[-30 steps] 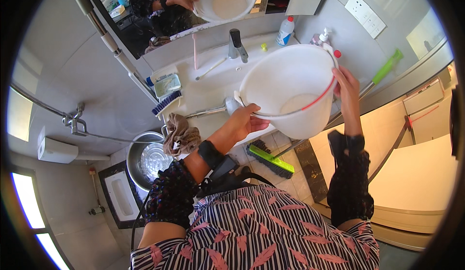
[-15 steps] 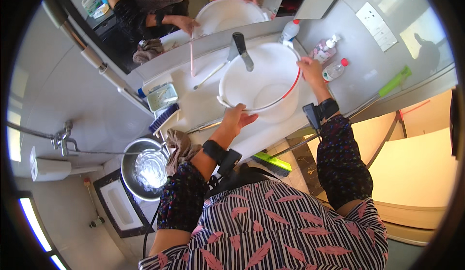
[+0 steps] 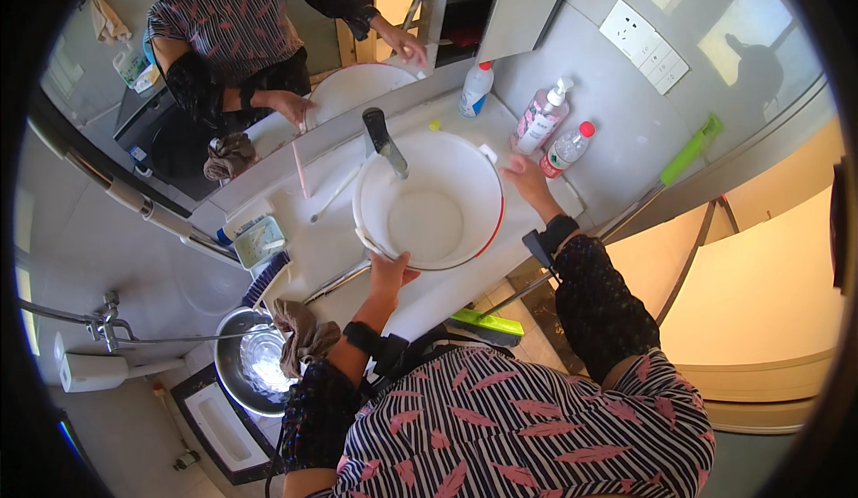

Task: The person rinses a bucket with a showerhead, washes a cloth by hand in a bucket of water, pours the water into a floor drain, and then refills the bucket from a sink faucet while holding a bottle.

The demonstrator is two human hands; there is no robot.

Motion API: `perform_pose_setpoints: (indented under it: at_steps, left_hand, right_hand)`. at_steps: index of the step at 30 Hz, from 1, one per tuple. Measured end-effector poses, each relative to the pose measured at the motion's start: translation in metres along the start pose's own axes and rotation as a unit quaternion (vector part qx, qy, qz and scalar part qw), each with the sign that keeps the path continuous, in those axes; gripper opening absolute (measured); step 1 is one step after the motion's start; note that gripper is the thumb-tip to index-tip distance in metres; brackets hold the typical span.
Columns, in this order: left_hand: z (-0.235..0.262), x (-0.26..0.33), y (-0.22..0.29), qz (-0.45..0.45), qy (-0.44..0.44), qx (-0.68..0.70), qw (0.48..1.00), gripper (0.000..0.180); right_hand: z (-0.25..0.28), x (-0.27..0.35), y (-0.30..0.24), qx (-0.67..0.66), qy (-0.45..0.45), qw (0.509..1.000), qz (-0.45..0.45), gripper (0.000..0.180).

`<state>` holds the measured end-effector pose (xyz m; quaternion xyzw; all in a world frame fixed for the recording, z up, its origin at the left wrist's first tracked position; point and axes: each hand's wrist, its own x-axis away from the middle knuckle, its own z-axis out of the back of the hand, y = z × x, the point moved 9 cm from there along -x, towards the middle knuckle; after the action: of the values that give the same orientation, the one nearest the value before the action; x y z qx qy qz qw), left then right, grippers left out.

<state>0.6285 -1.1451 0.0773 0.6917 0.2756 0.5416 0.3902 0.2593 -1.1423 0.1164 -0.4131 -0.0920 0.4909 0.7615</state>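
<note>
A white bucket point(image 3: 424, 216) with a red stripe along its rim stands on the washbasin counter, its mouth facing up beneath the faucet point(image 3: 382, 143). My left hand point(image 3: 388, 276) is closed on the bucket's near rim, close to the handle joint. On the other side my right hand point(image 3: 529, 181) is off the rim, fingers stretched out with nothing in them. Close to it stand a pink pump bottle point(image 3: 541, 121) and a clear bottle with a red cap point(image 3: 567, 151). The bucket's inside looks bare, and its underside is hidden.
At the counter's left are a soap tray point(image 3: 260, 240), a blue-bristled brush point(image 3: 268, 279) and a brown cloth point(image 3: 304, 330) beside a metal basin point(image 3: 246, 364) of water. A white-and-blue bottle point(image 3: 476, 89) stands by the mirror. A green broom point(image 3: 487, 324) is below the counter.
My right hand has let go of the bucket's rim and opened beside it. The bucket, tilted before, now sits more level under the faucet. My left hand stays on the near rim.
</note>
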Motion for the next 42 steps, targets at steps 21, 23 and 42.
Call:
perform_pose_setpoints:
  at_steps: [21,23,42]
  left_hand:
    - [0.109,0.125,0.086,-0.113,0.243,-0.160,0.950,0.029]
    - [0.082,0.117,0.097,-0.119,0.202,-0.164,0.958,0.028]
    - [-0.188,0.121,0.183,-0.449,-0.276,-0.370,0.765,0.058]
  right_hand:
    - [0.117,-0.032,0.107,-0.114,0.346,0.924,-0.117,0.078]
    - [0.102,-0.047,0.120,-0.165,0.293,0.934,-0.119,0.077]
    - [0.096,0.077,-0.143,-0.060,-0.337,0.935,0.090,0.069]
